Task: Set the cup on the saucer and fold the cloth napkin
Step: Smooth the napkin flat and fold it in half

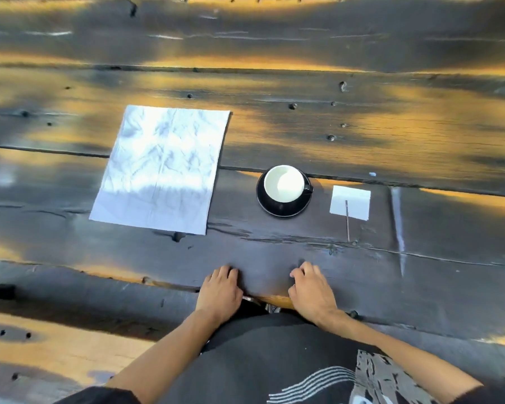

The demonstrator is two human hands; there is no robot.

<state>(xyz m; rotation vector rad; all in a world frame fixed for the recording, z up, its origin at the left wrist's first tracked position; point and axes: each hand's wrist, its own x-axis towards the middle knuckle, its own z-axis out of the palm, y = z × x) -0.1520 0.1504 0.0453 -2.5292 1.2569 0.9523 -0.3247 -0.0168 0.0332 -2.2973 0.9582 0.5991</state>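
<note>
The cup (pixel 285 184) already sits upright on the black saucer (pixel 283 209), its handle pointing right, so that half of the job looks done. The cloth napkin (pixel 161 169) lies spread flat and creased on the dark wooden surface (pixel 362 126), to the left of the saucer and apart from it. Both hands are empty: the left hand (pixel 220 290) and the right hand (pixel 312 290) rest palm down near the front edge, fingers loosely curled, well short of the cloth. I'd say folding comes next, which calls for reaching forward and left to pinch two corners. A small white card (pixel 351 202) and a thin stick (pixel 347 221) lie right of the saucer.
</note>
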